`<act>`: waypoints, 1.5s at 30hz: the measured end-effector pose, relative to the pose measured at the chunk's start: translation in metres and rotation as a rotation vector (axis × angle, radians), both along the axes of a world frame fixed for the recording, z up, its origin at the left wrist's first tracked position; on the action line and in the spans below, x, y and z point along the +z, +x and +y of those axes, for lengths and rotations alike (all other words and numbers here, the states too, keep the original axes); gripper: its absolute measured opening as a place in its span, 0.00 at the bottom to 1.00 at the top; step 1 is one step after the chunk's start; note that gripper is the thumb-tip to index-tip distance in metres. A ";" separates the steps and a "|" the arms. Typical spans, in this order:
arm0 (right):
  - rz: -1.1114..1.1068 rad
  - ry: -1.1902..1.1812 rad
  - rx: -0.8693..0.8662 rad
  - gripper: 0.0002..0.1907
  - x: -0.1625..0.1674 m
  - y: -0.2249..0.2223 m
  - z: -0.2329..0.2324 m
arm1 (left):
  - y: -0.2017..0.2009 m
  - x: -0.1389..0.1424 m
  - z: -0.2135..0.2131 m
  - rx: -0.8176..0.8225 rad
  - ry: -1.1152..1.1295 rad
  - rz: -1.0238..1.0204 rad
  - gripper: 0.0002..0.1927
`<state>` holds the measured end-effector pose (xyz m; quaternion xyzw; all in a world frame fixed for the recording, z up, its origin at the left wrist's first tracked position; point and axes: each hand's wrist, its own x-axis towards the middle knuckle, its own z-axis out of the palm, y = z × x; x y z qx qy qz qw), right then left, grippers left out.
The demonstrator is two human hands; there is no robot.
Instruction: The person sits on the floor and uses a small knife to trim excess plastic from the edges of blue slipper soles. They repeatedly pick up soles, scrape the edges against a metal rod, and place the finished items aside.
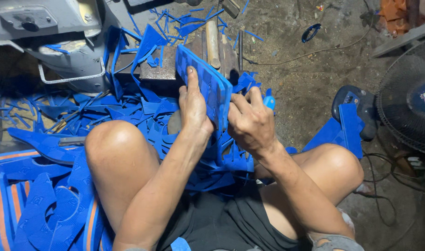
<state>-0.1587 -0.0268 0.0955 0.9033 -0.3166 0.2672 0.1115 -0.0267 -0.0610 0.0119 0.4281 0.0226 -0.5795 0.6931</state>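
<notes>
We see a grey machine filling the upper left, and a black fan at the right edge. Blue foam offcuts lie strewn over the dirt floor between them, with blue soles striped in orange stacked at the lower left. At the centre, above the bare knees, stands a blue textured foam sheet, held upright on edge in front of a wooden block. The left hand presses flat against its near face, index finger stretched upward. The right hand is closed around a small tool with a light blue handle at the sheet's right edge; we cannot make out its blade.
</notes>
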 end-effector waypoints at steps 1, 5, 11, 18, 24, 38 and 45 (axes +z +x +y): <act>0.001 0.040 0.008 0.05 0.001 -0.001 0.000 | 0.000 0.001 0.001 -0.018 -0.019 -0.001 0.21; -0.018 0.143 0.030 0.06 0.002 -0.007 -0.001 | -0.001 0.005 0.007 -0.098 -0.178 -0.097 0.22; -0.051 0.172 0.030 0.04 -0.003 -0.012 -0.001 | -0.004 0.010 0.014 -0.150 -0.218 -0.148 0.20; -0.042 0.173 0.013 0.03 -0.008 -0.016 0.000 | -0.007 0.012 0.019 -0.179 -0.259 -0.144 0.19; -0.072 0.187 0.010 0.06 -0.008 -0.017 -0.004 | -0.009 0.014 0.023 -0.225 -0.286 -0.107 0.17; -0.063 0.200 -0.057 0.06 -0.013 -0.017 -0.016 | -0.012 0.017 0.029 -0.303 -0.250 -0.190 0.18; -0.050 0.183 -0.102 0.02 -0.021 -0.021 -0.026 | -0.014 0.013 0.034 -0.346 -0.326 -0.136 0.17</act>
